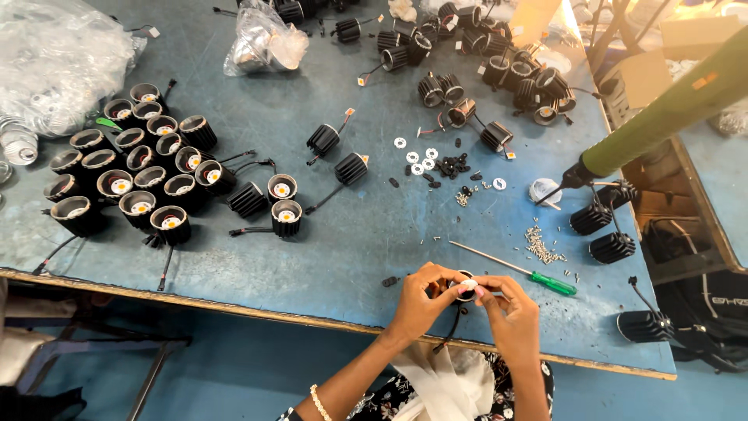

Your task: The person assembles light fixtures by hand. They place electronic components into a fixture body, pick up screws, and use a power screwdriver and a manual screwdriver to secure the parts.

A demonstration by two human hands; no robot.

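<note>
Both my hands meet at the table's near edge around one small black finned lamp housing (465,287). My left hand (421,300) grips its body from the left, thumb on top. Fingertips of my right hand (510,308) pinch at its rim. A black wire (450,331) hangs down from the housing between my wrists. A green-handled screwdriver (518,269) lies just beyond my right hand, with a scatter of small silver screws (540,245) behind it.
Several finished black housings (128,175) cluster at the left of the blue table (366,234). White washers and black small parts (440,162) lie mid-table. A green powered screwdriver (662,117) hangs at the right. Clear plastic bags (54,54) sit at back left.
</note>
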